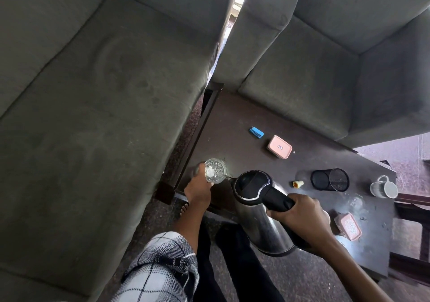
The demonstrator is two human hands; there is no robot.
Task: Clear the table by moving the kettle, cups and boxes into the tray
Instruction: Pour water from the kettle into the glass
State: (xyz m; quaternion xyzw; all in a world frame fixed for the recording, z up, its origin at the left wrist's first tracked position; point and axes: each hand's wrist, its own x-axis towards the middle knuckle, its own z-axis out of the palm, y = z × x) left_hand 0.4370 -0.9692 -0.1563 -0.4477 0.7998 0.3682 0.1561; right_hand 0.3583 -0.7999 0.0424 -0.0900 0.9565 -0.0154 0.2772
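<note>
The right hand [300,215] grips the black handle [278,200] of a steel electric kettle [258,218], held above the near edge of the table, while the left hand [197,190] curls round a clear glass [215,170] at the table's left end. The dark wooden table [232,120] stands on a speckled floor [302,278] between two grey sofas [93,92], carrying a blue box [256,132], two pink boxes [279,146], a black mesh pen holder [330,180] and a mug [384,187]. The kettle is tilted, its long axis running from the base near the person up to the lid, with the spout pointing left, just beside the glass rim.
</note>
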